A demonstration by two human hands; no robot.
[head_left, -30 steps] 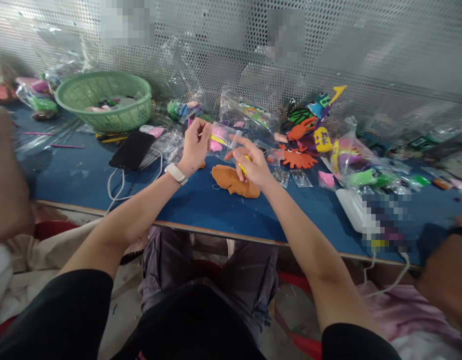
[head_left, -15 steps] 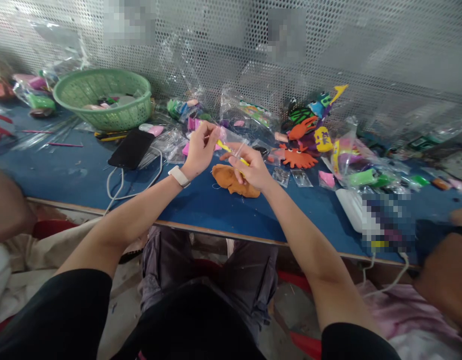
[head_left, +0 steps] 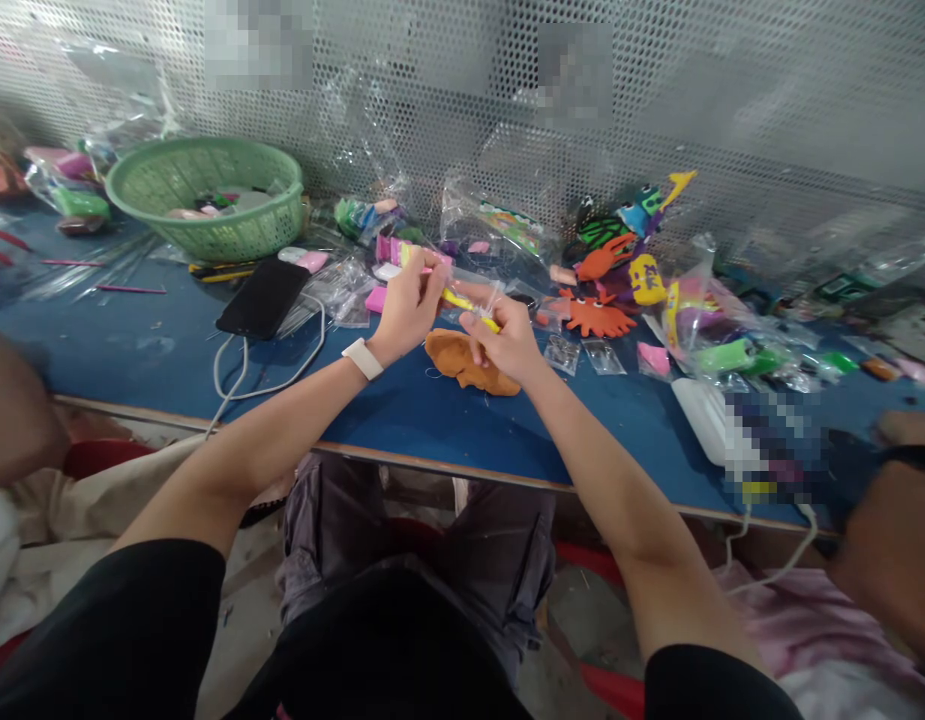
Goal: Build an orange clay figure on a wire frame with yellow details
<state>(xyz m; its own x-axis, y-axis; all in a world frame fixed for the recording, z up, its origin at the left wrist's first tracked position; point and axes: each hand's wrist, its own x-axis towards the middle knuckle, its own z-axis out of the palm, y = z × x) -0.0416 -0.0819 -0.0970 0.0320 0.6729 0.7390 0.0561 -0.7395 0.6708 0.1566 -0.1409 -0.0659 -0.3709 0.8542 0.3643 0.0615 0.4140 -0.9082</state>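
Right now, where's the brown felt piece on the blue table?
The brown felt piece lies near the middle of the blue table in the head view, just under the right hand, with the orange felt crab to its right.

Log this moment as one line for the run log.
left hand: pinching yellow strip | right hand: holding strip's other end | below: orange felt piece on blue table
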